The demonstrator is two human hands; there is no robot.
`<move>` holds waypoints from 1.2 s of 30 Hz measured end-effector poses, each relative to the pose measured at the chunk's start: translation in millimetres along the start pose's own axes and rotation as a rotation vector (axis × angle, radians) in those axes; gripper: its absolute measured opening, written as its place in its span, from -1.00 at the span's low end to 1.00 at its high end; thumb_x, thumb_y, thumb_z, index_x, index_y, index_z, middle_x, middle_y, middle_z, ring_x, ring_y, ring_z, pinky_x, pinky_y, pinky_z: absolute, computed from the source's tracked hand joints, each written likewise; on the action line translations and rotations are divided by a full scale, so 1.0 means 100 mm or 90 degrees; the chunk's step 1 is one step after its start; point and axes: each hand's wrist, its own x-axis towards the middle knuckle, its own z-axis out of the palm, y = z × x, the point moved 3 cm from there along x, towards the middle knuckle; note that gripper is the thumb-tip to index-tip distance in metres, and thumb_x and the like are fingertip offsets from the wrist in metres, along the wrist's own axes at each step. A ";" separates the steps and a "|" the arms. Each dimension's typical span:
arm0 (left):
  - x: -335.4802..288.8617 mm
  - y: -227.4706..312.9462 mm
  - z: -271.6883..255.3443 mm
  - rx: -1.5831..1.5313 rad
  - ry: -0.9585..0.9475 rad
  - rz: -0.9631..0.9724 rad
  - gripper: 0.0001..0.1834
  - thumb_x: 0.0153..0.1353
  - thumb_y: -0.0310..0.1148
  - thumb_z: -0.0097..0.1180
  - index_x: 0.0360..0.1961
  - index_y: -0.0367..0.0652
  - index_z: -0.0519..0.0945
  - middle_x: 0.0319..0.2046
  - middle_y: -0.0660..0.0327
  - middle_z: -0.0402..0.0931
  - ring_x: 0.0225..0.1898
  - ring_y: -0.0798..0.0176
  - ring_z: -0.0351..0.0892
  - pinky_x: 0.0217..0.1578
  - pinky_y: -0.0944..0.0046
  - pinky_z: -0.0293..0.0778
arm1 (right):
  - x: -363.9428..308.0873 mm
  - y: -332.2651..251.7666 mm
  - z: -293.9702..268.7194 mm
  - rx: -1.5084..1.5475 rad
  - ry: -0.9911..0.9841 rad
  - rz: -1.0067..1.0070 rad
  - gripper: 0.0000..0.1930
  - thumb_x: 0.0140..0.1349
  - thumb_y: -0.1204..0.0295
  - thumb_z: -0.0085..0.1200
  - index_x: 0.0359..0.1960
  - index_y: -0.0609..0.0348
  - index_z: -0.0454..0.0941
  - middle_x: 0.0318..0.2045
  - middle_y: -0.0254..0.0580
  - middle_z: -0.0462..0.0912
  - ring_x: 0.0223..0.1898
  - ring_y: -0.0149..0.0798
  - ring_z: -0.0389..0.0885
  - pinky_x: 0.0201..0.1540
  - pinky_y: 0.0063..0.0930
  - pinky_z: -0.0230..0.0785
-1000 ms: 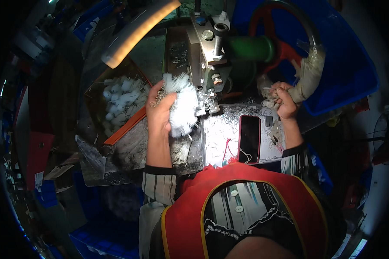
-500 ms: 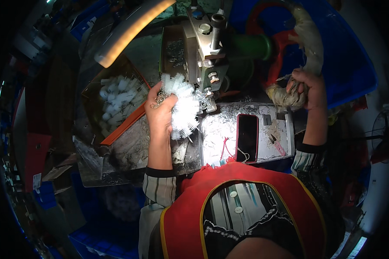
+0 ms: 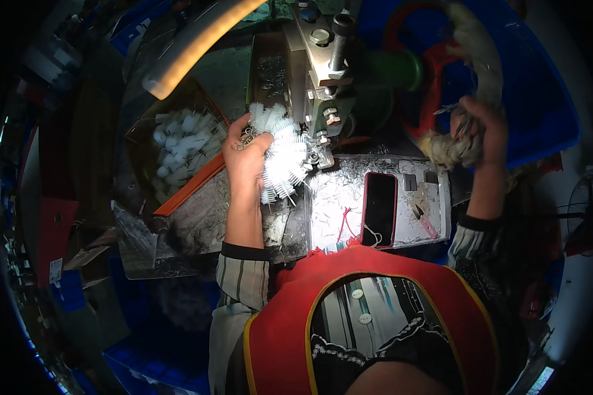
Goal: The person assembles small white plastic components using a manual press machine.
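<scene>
My left hand (image 3: 245, 157) is closed round a bunch of small white bristle brushes (image 3: 283, 161), their wire loops showing by my thumb. The bunch sits right beside the metal jaw (image 3: 321, 155) at the bottom of a bench press (image 3: 329, 72). On the right, my right hand (image 3: 484, 128) is wrapped round the cloth-bound handle (image 3: 449, 148) of the press's red handwheel (image 3: 435, 62). To the left of the bunch, a tray (image 3: 138, 155) holds a heap of more white brushes (image 3: 184, 145).
A lit lamp bar (image 3: 204, 46) slants above the bench. Below the press, a white tray (image 3: 326, 204) carries wire clippings, a red-cased phone (image 3: 379, 209) and pink-handled snips (image 3: 425, 224). An orange strip (image 3: 191, 187) edges the brush tray. A blue bin (image 3: 547, 112) stands behind the wheel.
My right hand and the wrapped handle have shifted slightly to the right. The left hand still holds the brushes beside the jaw, and the whole view has moved a little.
</scene>
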 end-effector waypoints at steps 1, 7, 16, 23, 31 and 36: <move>-0.01 0.01 0.00 0.006 0.000 -0.002 -0.45 -0.12 -0.67 0.06 0.02 -0.44 0.36 -0.27 -0.04 0.52 -0.36 0.18 0.57 -0.35 0.31 0.52 | -0.08 0.18 -0.04 -0.008 0.044 -0.075 -0.86 0.00 0.42 0.13 -0.53 0.24 0.50 -0.72 -0.26 0.49 -0.74 -0.42 0.47 -0.68 -0.62 0.31; -0.01 0.03 0.00 0.133 -0.104 -0.017 -0.42 -0.08 -0.64 0.10 0.07 -0.39 0.33 -0.26 -0.02 0.53 -0.38 0.22 0.58 -0.41 0.30 0.55 | -0.19 1.06 -0.19 -0.023 -0.023 -0.148 -0.87 0.04 0.44 0.03 -0.56 0.24 0.44 -0.57 -0.18 0.50 -0.50 -0.38 0.47 -0.40 -0.53 0.30; -0.03 -0.13 -0.11 -0.149 -0.092 0.007 -0.40 -0.05 -0.67 0.06 0.11 -0.33 0.27 -0.18 -0.08 0.49 -0.26 0.15 0.59 -0.29 0.19 0.60 | -0.14 0.20 0.02 0.036 0.069 0.041 -0.87 -0.06 0.48 0.10 -0.56 0.28 0.43 -0.81 -0.22 0.37 -0.71 -0.23 0.47 -0.54 -0.35 0.41; 0.03 -0.09 -0.06 -0.178 -0.118 -0.035 -0.36 -0.08 -0.74 0.04 0.12 -0.31 0.27 -0.13 -0.14 0.43 -0.13 0.08 0.52 -0.19 0.13 0.57 | 0.05 -0.12 -0.02 0.016 -0.040 0.105 -0.83 -0.06 0.46 0.17 -0.70 0.18 0.45 -0.84 -0.32 0.37 -0.83 -0.33 0.38 -0.70 -0.45 0.36; 0.12 -0.11 0.01 -0.162 -0.119 -0.058 -0.38 -0.08 -0.74 0.03 0.11 -0.35 0.27 -0.15 -0.12 0.46 -0.19 0.09 0.55 -0.23 0.15 0.59 | 0.05 -0.23 0.06 0.035 -0.039 0.122 -0.82 -0.05 0.45 0.17 -0.70 0.17 0.44 -0.86 -0.36 0.36 -0.84 -0.36 0.39 -0.73 -0.48 0.36; 0.12 -0.11 0.01 -0.165 -0.122 -0.065 -0.39 -0.07 -0.72 0.04 0.11 -0.35 0.27 -0.19 -0.09 0.49 -0.26 0.12 0.58 -0.27 0.19 0.60 | 0.03 -0.15 0.05 0.021 -0.038 0.059 -0.83 -0.08 0.45 0.17 -0.67 0.19 0.44 -0.85 -0.32 0.36 -0.83 -0.36 0.39 -0.72 -0.52 0.31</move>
